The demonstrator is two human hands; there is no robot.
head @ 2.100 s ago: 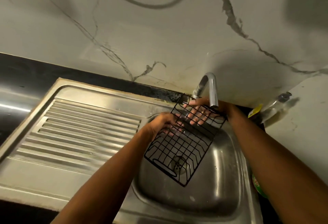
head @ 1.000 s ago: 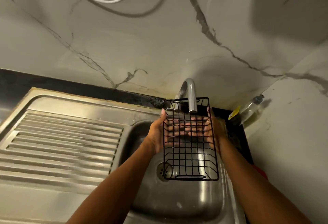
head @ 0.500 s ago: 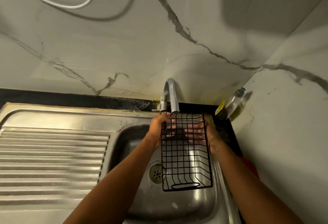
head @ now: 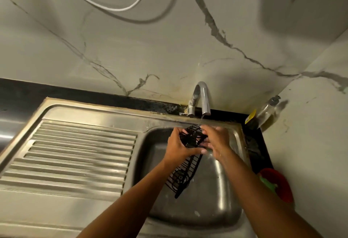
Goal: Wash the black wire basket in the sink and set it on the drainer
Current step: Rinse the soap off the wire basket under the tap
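Note:
The black wire basket (head: 185, 170) hangs tilted on edge over the steel sink bowl (head: 222, 196), its far end under a thin stream of water from the curved tap (head: 204, 96). My left hand (head: 178, 144) grips the basket's far end from the left. My right hand (head: 216, 141) holds the same end from the right, fingers wrapped over the wires. The basket's near end points down toward the drain, which it hides. The ribbed drainer (head: 79, 155) lies to the left of the bowl with nothing on it.
A clear soap bottle with a yellow label (head: 263, 113) leans in the back right corner. A red dish with something green in it (head: 276, 183) sits on the dark counter right of the sink. Marble wall stands behind, a white cable (head: 116, 9) hanging across it.
The basket has turned from flat, facing me, to edge-on, and its near end has dropped lower. Both hands stay on its far end. The view has shifted left, showing more drainer.

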